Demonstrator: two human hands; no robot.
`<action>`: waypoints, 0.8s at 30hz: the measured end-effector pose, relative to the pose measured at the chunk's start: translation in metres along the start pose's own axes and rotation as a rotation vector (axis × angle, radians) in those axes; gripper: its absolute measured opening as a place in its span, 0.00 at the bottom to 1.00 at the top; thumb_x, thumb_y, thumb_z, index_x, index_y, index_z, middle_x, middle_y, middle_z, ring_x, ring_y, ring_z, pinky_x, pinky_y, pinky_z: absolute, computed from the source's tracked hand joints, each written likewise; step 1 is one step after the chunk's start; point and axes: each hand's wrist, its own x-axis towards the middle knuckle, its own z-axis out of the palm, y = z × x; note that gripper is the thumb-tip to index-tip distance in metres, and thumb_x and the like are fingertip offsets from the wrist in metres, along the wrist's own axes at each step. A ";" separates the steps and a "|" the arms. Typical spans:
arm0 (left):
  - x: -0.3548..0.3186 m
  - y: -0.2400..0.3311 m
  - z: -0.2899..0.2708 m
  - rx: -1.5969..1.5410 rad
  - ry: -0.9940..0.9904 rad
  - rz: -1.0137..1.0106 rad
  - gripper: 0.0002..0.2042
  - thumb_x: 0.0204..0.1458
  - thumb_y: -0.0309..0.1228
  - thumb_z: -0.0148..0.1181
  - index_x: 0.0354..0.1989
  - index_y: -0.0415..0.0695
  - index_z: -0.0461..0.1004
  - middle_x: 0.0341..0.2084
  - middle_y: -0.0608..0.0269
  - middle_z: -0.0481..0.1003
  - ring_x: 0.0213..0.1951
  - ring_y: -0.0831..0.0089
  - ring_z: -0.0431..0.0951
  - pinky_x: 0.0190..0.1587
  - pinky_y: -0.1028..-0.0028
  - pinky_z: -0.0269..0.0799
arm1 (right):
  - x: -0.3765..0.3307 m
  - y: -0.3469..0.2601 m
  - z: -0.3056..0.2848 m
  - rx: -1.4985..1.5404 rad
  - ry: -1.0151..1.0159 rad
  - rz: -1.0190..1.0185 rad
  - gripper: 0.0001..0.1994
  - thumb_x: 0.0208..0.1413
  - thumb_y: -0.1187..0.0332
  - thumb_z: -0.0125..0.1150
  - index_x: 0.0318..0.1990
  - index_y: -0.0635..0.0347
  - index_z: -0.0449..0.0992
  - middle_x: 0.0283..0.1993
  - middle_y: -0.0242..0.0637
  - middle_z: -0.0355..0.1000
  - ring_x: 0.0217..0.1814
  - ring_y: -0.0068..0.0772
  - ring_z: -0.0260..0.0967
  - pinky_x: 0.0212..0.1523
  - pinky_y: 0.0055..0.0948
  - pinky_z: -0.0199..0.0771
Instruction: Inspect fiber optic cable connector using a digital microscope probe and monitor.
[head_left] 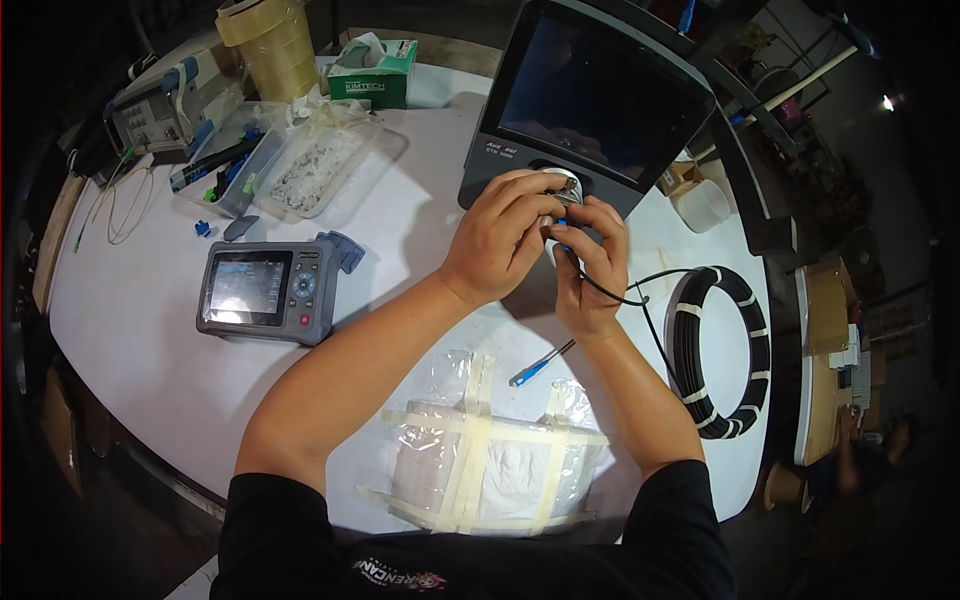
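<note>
Both my hands meet at a round metal fitting (571, 190) on the front of a dark desktop device with a large black screen (598, 95). My left hand (500, 240) is closed, its fingertips curled at the fitting; what they grip is partly hidden. Just below, my right hand (597, 262) pinches a blue fibre-optic connector (563, 228), mostly covered by fingers. From there a black cable (610, 295) runs right to a tied black cable coil (688, 345). Another blue connector (530, 373) lies on the white table (400, 215) between my forearms.
Left of my arm lies a handheld tester (250, 287). Behind it stand a clear bin with pens (225, 178), a tray of small pieces (315, 175), a green tissue box (385, 88) and tape rolls (265, 45). A taped plastic-covered pad (515, 475) lies near me.
</note>
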 end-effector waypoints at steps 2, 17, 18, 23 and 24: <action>-0.001 0.001 0.001 0.004 -0.002 -0.013 0.10 0.54 0.20 0.57 0.43 0.40 0.78 0.56 0.55 0.77 0.59 0.51 0.75 0.62 0.58 0.72 | 0.000 0.000 -0.003 -0.007 -0.012 -0.037 0.16 0.52 0.79 0.71 0.49 0.53 0.82 0.57 0.42 0.74 0.65 0.54 0.68 0.65 0.49 0.68; -0.008 -0.007 0.004 0.036 0.043 0.018 0.05 0.57 0.28 0.62 0.41 0.47 0.81 0.56 0.63 0.79 0.57 0.57 0.77 0.59 0.61 0.74 | -0.006 -0.065 -0.019 0.645 -0.043 0.387 0.08 0.72 0.74 0.51 0.51 0.70 0.70 0.50 0.53 0.76 0.54 0.41 0.74 0.59 0.38 0.73; -0.008 -0.012 0.009 0.047 0.075 0.052 0.05 0.56 0.28 0.63 0.40 0.48 0.81 0.56 0.66 0.79 0.56 0.59 0.77 0.59 0.61 0.75 | -0.008 -0.075 -0.026 0.725 -0.073 0.451 0.08 0.73 0.74 0.50 0.51 0.70 0.69 0.51 0.54 0.76 0.53 0.41 0.75 0.58 0.37 0.74; -0.006 -0.023 0.028 0.007 0.189 0.102 0.06 0.53 0.30 0.63 0.38 0.51 0.82 0.49 0.68 0.81 0.52 0.63 0.79 0.57 0.63 0.76 | -0.037 -0.117 -0.059 0.913 -0.457 0.549 0.09 0.69 0.71 0.60 0.48 0.69 0.71 0.45 0.57 0.77 0.47 0.44 0.77 0.50 0.39 0.78; -0.008 -0.023 0.028 0.007 0.200 0.080 0.06 0.53 0.30 0.63 0.38 0.51 0.82 0.49 0.68 0.81 0.52 0.63 0.79 0.57 0.63 0.76 | -0.041 -0.120 -0.064 0.941 -0.522 0.546 0.09 0.68 0.71 0.62 0.47 0.68 0.73 0.44 0.56 0.78 0.47 0.44 0.77 0.49 0.40 0.79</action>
